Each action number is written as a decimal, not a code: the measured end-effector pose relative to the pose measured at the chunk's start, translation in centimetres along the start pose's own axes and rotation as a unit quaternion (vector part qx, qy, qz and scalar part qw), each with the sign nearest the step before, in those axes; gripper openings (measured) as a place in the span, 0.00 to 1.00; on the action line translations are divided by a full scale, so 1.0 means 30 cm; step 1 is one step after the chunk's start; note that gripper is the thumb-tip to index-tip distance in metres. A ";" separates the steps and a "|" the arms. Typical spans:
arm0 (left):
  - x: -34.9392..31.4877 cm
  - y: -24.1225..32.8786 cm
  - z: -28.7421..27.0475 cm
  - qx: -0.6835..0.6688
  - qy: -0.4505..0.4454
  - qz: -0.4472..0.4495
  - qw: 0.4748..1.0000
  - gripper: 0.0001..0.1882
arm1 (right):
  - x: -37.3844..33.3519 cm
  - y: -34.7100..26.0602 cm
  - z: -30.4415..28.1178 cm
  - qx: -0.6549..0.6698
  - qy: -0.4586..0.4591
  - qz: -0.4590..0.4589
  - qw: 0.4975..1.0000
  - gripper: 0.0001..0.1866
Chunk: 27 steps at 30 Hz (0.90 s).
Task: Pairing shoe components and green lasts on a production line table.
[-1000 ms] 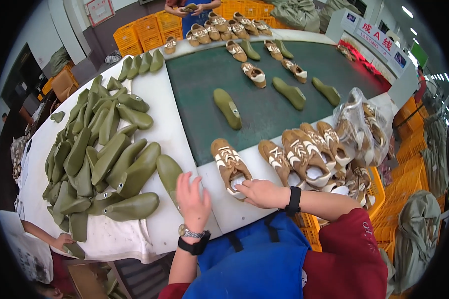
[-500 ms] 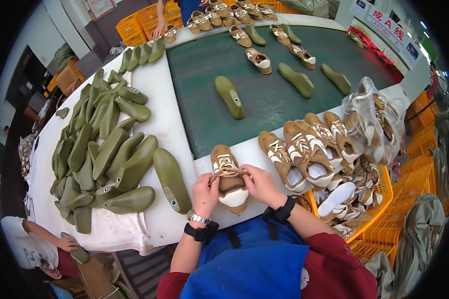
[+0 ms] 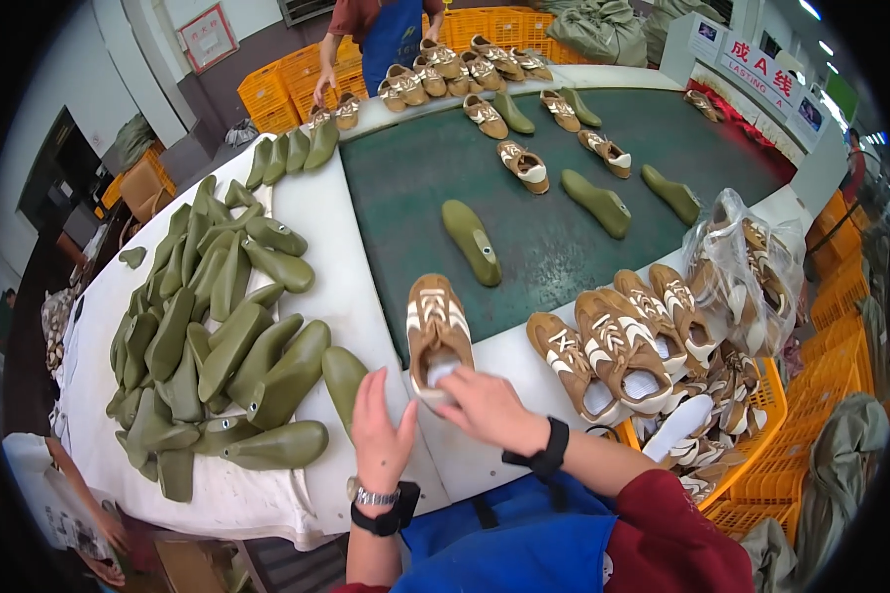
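Note:
A brown and cream sneaker (image 3: 437, 314) lies toe away from me at the near edge of the green surface. My right hand (image 3: 485, 405) grips it at the heel, with the fingertips at the collar and partly hiding it. The laces are drawn across the tongue, and a pale insole shows inside. My left hand (image 3: 382, 432) is off the shoe, open, its fingers raised and the thumb apart. Just beyond it lies a green shoe last (image 3: 344, 382), partly covered by my fingers.
Many green lasts (image 3: 218, 326) are heaped on the white table (image 3: 341, 267) at left. Several sneakers (image 3: 613, 346) stand to the right, beside a plastic bag of shoes (image 3: 747, 267) and a yellow crate (image 3: 761, 425). Lasts and sneakers lie on the green belt (image 3: 524, 277). A co-worker (image 3: 391, 40) stands opposite.
Both hands have left the laces. My left hand has opened away from the sneaker; my right has moved to its heel. The sneaker now sits farther forward, partly over the green surface.

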State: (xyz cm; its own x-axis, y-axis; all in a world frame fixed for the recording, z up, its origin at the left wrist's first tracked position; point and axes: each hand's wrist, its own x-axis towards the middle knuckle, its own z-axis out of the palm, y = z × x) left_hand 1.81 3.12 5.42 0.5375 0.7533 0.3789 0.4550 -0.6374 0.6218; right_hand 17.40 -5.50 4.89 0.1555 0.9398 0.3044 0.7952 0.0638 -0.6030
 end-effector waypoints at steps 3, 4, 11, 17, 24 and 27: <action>-0.042 -0.086 -0.072 0.093 -0.020 -0.011 0.995 0.28 | 0.224 0.032 -0.028 -0.021 0.057 0.000 0.998 0.14; -0.053 -0.111 -0.072 0.116 -0.028 -0.018 0.993 0.28 | 0.300 0.046 -0.036 -0.035 0.064 -0.005 0.997 0.14; -0.115 -0.252 0.002 0.021 -0.013 -0.082 0.996 0.15 | 0.790 0.395 0.091 -0.143 0.055 0.092 0.984 0.10; -0.143 -0.276 -0.007 0.029 -0.009 -0.050 0.998 0.20 | 0.764 0.751 0.275 -0.192 -0.005 0.159 0.968 0.11; -0.110 -0.259 0.013 -0.074 0.021 -0.085 0.993 0.14 | 0.773 0.530 0.236 -0.252 0.073 0.056 0.963 0.25; -0.111 -0.263 0.016 -0.089 0.057 -0.104 0.989 0.18 | 0.707 0.294 0.301 0.016 -0.097 0.015 0.995 0.17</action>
State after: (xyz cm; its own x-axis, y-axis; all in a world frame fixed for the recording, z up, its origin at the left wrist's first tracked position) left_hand -3.23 5.55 -1.07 0.3579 0.8848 0.2983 0.4101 -0.4359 0.8011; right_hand 22.41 18.05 -0.64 0.0603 0.9884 0.1397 0.7719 0.0425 -0.6343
